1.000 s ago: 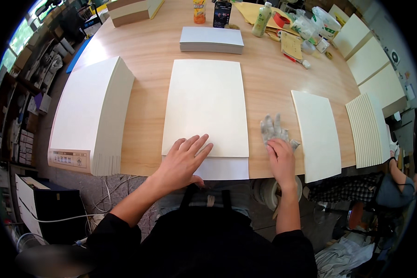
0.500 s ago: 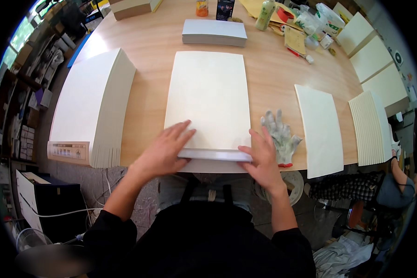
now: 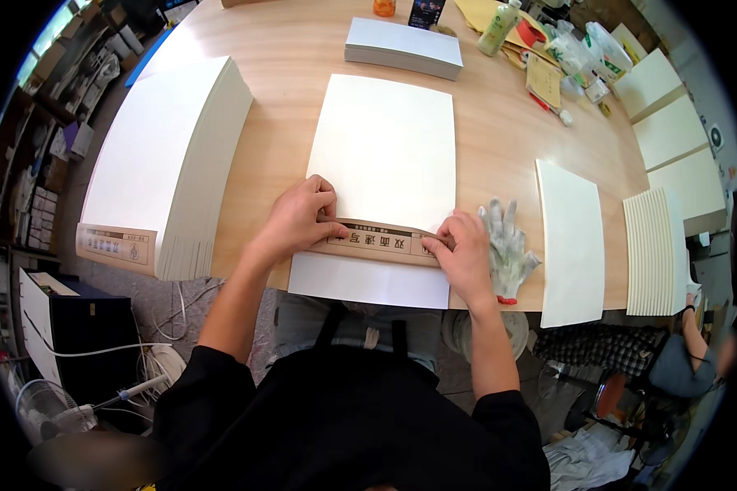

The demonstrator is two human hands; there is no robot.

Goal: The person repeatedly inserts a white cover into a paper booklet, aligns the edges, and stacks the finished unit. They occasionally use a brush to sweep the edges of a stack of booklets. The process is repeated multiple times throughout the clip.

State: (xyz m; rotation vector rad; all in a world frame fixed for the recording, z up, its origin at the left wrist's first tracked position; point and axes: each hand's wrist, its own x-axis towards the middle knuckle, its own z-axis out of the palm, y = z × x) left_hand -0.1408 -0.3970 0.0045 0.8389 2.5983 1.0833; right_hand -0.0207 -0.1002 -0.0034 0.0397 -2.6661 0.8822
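A white drawing pad (image 3: 389,147) lies upright before me on the table, with a brown printed paper band (image 3: 381,243) across its near end. My left hand (image 3: 301,217) pinches the band's left end between thumb and fingers. At the opposite end my right hand (image 3: 464,252) grips the band in the same way. From under the band a white sheet (image 3: 368,282) reaches to the table's front edge. Whether the band is joined to the pad or the sheet cannot be seen. A grey-white work glove (image 3: 508,250) lies just beyond my right hand.
On the left stands a tall stack of pads (image 3: 151,139) with a brown band at its near end. A paper stack (image 3: 403,49) sits behind the pad. At right are a white pad (image 3: 569,245) and a ridged stack (image 3: 653,250); a person's arm (image 3: 696,335) shows beyond.
The near end now shows the brown band where a white strip was. Both hands have gone from resting open to pinching the band's ends. The view has shifted slightly.
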